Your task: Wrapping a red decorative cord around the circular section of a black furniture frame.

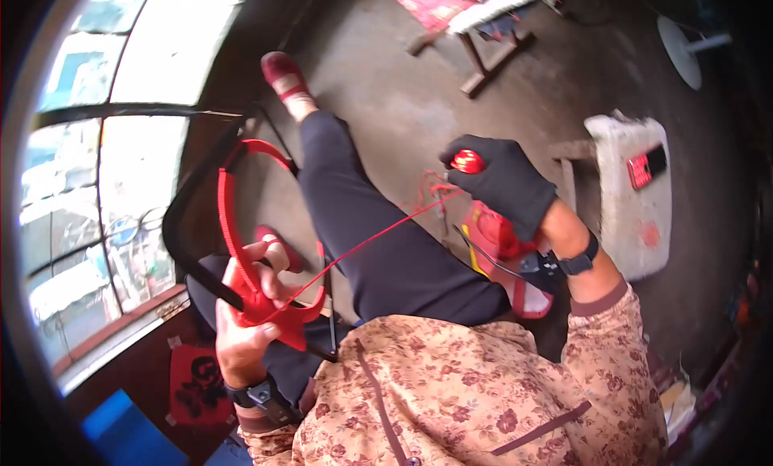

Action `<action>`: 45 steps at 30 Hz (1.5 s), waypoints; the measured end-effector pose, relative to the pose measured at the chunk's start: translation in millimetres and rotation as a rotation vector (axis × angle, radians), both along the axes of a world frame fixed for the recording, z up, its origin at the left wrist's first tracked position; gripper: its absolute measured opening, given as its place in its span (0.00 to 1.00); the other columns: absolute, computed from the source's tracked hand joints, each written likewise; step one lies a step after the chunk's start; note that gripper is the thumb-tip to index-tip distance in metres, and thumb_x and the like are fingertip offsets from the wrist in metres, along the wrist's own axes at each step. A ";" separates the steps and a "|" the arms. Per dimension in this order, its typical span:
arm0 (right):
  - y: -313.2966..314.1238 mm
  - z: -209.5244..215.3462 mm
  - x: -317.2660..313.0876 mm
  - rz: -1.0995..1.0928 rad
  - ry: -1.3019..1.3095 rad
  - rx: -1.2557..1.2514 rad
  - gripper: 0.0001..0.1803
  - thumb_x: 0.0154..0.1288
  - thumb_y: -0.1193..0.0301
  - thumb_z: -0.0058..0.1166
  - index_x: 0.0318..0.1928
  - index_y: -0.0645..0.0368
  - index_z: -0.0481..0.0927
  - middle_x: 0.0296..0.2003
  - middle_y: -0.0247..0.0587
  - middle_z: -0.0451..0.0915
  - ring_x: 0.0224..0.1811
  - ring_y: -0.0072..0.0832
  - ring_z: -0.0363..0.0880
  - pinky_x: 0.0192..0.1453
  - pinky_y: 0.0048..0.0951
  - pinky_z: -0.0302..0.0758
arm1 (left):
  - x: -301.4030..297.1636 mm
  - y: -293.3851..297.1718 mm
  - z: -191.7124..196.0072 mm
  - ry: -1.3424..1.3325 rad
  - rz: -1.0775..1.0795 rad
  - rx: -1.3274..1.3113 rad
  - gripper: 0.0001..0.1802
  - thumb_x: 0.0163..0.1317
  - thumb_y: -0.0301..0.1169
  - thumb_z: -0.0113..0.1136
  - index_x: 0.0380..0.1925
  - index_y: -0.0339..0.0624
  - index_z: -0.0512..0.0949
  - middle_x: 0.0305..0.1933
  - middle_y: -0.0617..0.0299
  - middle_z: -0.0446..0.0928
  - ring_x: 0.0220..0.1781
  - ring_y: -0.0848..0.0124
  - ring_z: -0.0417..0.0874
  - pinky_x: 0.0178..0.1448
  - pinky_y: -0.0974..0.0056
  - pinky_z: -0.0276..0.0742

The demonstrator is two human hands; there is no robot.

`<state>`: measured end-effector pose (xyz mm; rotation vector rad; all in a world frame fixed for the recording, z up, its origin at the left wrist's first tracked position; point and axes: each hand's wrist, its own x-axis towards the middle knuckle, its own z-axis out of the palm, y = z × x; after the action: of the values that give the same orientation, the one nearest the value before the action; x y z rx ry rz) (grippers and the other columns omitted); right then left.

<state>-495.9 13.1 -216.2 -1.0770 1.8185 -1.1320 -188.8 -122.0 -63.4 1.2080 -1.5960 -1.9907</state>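
Note:
My bare left hand (241, 337) is closed around a curved black frame (187, 261) with ridged red, cord-like wrapping (228, 212) on parts of it. A taut red cord (386, 231) runs from the frame up and right to my right hand (509, 184). That hand wears a black glove and is closed around a shiny red bundle (468, 162), probably wound cord; its other end is hidden in the fist. Loose red strands (429, 191) hang below the glove. The frame is held above my left leg.
A whitish stool (632, 224) with a red-and-black phone-like item (646, 167) stands at the right. A low table (483, 15) with a pink cover is ahead. Red bags (491, 233) lie beside my right leg. A bright window (113, 160) fills the left; a blue panel (129, 434) is below.

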 end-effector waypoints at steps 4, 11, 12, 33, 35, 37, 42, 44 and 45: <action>-31.4 40.2 9.9 -0.114 -0.422 0.065 0.09 0.63 0.70 0.60 0.43 0.58 0.82 0.28 0.31 0.80 0.30 0.17 0.79 0.31 0.21 0.76 | 18.0 5.1 -0.7 0.037 0.075 0.048 0.45 0.42 0.23 0.70 0.63 0.34 0.60 0.38 0.66 0.70 0.41 0.75 0.75 0.60 0.60 0.75; -67.2 64.7 57.7 0.004 -0.486 0.034 0.09 0.67 0.71 0.54 0.45 0.59 0.79 0.26 0.34 0.80 0.23 0.16 0.75 0.26 0.20 0.71 | 60.2 45.1 -54.3 0.082 0.246 -0.003 0.41 0.47 0.16 0.68 0.62 0.36 0.59 0.42 0.64 0.72 0.49 0.71 0.77 0.61 0.60 0.75; -67.8 66.8 68.9 0.038 -0.472 0.011 0.09 0.67 0.71 0.54 0.45 0.59 0.79 0.26 0.34 0.80 0.23 0.16 0.75 0.26 0.20 0.71 | 67.4 46.1 -62.3 0.098 0.257 0.004 0.40 0.48 0.14 0.67 0.61 0.37 0.59 0.42 0.63 0.72 0.50 0.71 0.77 0.60 0.61 0.76; -57.8 132.7 203.1 0.160 -0.427 0.141 0.13 0.68 0.70 0.51 0.51 0.60 0.76 0.28 0.31 0.79 0.26 0.13 0.73 0.32 0.16 0.70 | 116.8 29.7 -123.0 0.326 0.419 0.050 0.33 0.59 0.22 0.65 0.62 0.33 0.61 0.47 0.61 0.75 0.48 0.74 0.79 0.55 0.70 0.75; -60.0 120.7 198.5 0.217 -0.553 0.094 0.15 0.69 0.68 0.49 0.52 0.62 0.75 0.29 0.33 0.80 0.26 0.14 0.73 0.33 0.16 0.70 | 116.4 33.3 -123.2 0.288 0.437 0.071 0.33 0.60 0.22 0.64 0.62 0.32 0.60 0.48 0.60 0.75 0.50 0.74 0.79 0.55 0.70 0.75; -62.0 113.5 194.5 0.209 -0.583 0.119 0.16 0.70 0.67 0.47 0.53 0.63 0.74 0.30 0.34 0.81 0.26 0.14 0.74 0.33 0.16 0.70 | 119.2 35.6 -124.8 0.213 0.493 0.060 0.34 0.61 0.23 0.63 0.64 0.31 0.59 0.50 0.58 0.75 0.52 0.72 0.78 0.57 0.69 0.74; -63.0 107.7 187.7 0.181 -0.697 0.096 0.17 0.72 0.64 0.44 0.53 0.64 0.73 0.30 0.36 0.81 0.25 0.14 0.74 0.31 0.16 0.69 | 139.1 46.5 -93.8 0.226 0.423 0.025 0.29 0.60 0.21 0.62 0.60 0.31 0.64 0.54 0.54 0.75 0.53 0.69 0.79 0.60 0.65 0.74; -63.5 114.8 187.8 0.190 -0.673 0.051 0.19 0.73 0.61 0.44 0.52 0.63 0.74 0.29 0.37 0.81 0.22 0.15 0.73 0.28 0.17 0.68 | 150.1 49.5 -78.1 0.122 0.536 -0.122 0.20 0.60 0.22 0.61 0.53 0.31 0.71 0.48 0.54 0.79 0.49 0.69 0.81 0.56 0.65 0.77; -64.3 121.5 188.8 0.180 -0.676 0.050 0.19 0.73 0.61 0.44 0.52 0.63 0.74 0.29 0.37 0.81 0.22 0.15 0.73 0.28 0.17 0.68 | 159.7 48.4 -65.5 0.181 0.424 -0.080 0.16 0.61 0.22 0.61 0.49 0.31 0.74 0.45 0.55 0.80 0.46 0.72 0.81 0.54 0.67 0.77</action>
<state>-307.1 -51.2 -94.7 -0.6906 1.1865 -1.1531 -29.1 -73.6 -128.8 1.1804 -1.2014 -1.6952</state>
